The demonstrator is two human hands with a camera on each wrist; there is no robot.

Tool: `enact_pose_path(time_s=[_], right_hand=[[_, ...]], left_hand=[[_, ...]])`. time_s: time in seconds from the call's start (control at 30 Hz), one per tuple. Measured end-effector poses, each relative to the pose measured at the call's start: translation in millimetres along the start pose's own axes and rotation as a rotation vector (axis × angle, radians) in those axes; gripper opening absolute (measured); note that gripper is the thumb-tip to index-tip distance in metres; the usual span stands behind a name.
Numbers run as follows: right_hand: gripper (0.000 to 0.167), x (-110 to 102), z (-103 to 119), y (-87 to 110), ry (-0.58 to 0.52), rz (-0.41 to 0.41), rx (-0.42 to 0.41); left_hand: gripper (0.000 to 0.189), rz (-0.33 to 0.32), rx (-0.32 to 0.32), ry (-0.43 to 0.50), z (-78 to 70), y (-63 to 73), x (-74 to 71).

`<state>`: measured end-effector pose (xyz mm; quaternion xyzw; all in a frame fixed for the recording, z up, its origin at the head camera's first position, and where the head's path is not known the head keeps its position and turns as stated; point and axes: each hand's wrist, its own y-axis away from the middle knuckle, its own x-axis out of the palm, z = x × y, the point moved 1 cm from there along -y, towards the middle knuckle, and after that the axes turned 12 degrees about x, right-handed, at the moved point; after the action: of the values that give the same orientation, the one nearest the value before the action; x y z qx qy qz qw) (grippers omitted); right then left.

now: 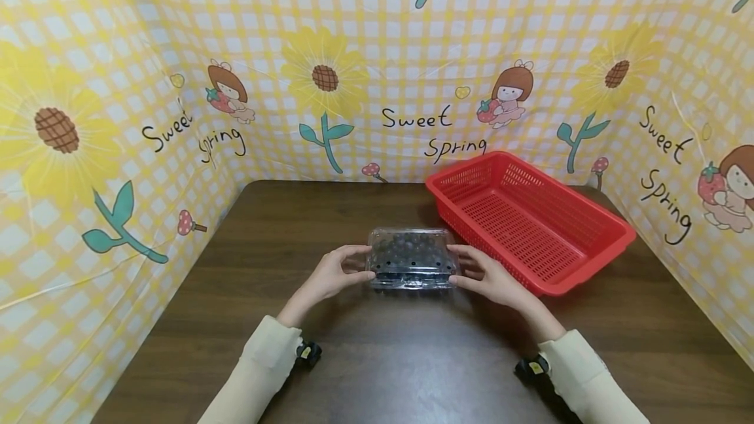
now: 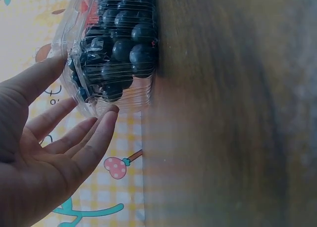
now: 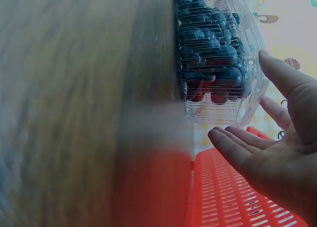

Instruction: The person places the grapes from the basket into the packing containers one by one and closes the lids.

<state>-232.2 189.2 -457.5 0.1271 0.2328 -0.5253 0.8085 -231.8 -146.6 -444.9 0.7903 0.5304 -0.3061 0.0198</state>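
Observation:
A clear plastic clamshell box point(image 1: 412, 257) full of dark, round, blue-black fruit point(image 2: 121, 44) sits on the brown table in the middle of the head view. Its lid is down, with a row of small holes along the front. My left hand point(image 1: 336, 273) is at the box's left end, thumb tip at the rim point(image 2: 64, 64) and the other fingers loosely extended beside the wall. At the opposite end, my right hand point(image 1: 485, 273) mirrors this, its thumb point(image 3: 277, 71) at the rim and its fingers nearly straight below.
A red perforated plastic basket point(image 1: 601, 218) stands at the right, angled, with its near side just behind and beside my right hand. The wooden table point(image 1: 330, 208) is walled on the back and sides by a yellow checked cloth point(image 1: 383, 44) with printed sunflowers.

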Motion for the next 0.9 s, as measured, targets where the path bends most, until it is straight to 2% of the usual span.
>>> enact_pose_path(time_s=[0.13, 0.4, 0.57, 0.67, 0.77, 0.9], right_hand=[[0.062, 0, 6, 2.3, -0.002, -0.002, 0.007], [0.062, -1, 34, 11.6, 0.048, -0.019, 0.022], [0.062, -1, 37, 12.6, 0.076, -0.024, 0.016], [0.062, 0, 34, 11.6, 0.057, -0.011, 0.014], [0.062, 0, 30, 10.1, 0.04, 0.0, 0.004], [0.063, 2, 13, 4.3, 0.034, -0.001, -0.013]], left_hand=[[0.055, 0.008, -0.018, 0.022, 1.5, 0.2, -0.2], [0.058, 0.063, -0.073, 0.001, 6.3, 2.5, -0.4], [0.059, 0.078, -0.069, 0.004, 7.6, 3.0, 0.4], [0.059, 0.083, -0.059, 0.057, 8.2, 2.8, 1.3], [0.06, 0.09, -0.049, 0.15, 9.7, 2.2, 2.3], [0.061, 0.101, -0.034, 0.272, 13.2, 0.2, 3.4]])
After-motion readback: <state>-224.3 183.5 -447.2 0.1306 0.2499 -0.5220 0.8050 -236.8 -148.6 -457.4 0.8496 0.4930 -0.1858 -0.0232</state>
